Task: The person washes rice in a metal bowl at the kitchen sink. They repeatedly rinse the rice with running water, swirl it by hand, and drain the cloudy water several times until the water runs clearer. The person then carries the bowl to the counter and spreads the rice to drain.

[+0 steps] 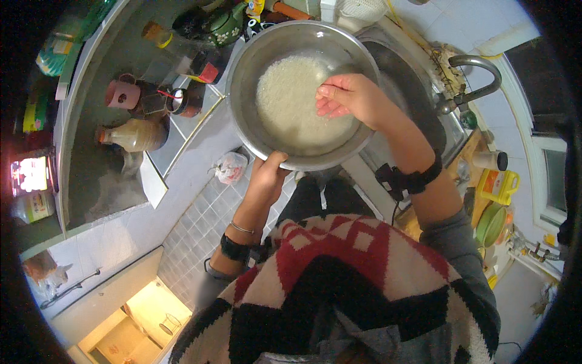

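A large stainless steel bowl [236, 109] is held up in front of me, near the edge of the sink. In it lies a broad layer of white grain that looks like rice [291, 104], wet or under cloudy water. My left hand [271, 175] grips the rim at the near side, thumb on top and fingers beneath. Over the right part of the grain hovers my right hand [343, 98], its fingers loosely curled and wet; whether grains stick to the fingertips cannot be told.
To the right are a dark sink [404, 86] and a curved metal faucet [482, 61]. A yellow jug [498, 185] and a green bowl [490, 224] stand farther down. On the left shelves are a pink mug [122, 94] and a bottle [136, 135]. A tied plastic bag [231, 167] sits below.
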The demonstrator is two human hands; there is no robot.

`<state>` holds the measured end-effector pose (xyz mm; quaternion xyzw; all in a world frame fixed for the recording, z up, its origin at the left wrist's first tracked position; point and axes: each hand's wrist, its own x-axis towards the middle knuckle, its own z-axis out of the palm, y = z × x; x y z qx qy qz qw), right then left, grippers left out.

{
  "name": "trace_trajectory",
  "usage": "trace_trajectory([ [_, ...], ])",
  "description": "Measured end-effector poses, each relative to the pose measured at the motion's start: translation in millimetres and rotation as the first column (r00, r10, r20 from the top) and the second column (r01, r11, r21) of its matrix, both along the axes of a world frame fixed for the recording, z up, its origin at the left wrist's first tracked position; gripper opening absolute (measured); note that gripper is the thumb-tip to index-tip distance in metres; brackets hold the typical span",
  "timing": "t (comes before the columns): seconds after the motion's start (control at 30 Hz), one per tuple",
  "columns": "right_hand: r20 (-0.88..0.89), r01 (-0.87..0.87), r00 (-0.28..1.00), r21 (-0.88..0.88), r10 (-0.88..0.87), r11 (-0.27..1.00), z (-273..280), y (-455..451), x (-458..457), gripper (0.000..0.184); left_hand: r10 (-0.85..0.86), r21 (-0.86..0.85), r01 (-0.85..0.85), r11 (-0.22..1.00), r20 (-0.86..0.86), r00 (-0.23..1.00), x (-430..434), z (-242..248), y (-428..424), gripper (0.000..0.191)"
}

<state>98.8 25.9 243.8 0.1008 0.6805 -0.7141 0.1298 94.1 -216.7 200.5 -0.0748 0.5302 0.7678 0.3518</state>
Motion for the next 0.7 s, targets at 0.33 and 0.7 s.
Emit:
trace_trajectory([
  [0.33,0.089,0.068,0.995,-0.307,-0.043,0.949,8,9,10,0.044,-0.055,-0.003,0.055,0.999,0.005,0.998,-3,-8,2,0.045],
  [0.7,0.078,0.118,0.916,0.885,-0.394,0.45,-16,127,81,0.026,-0.071,0.004,0.071,0.997,0.016,0.997,-5,-14,0,0.04],
])
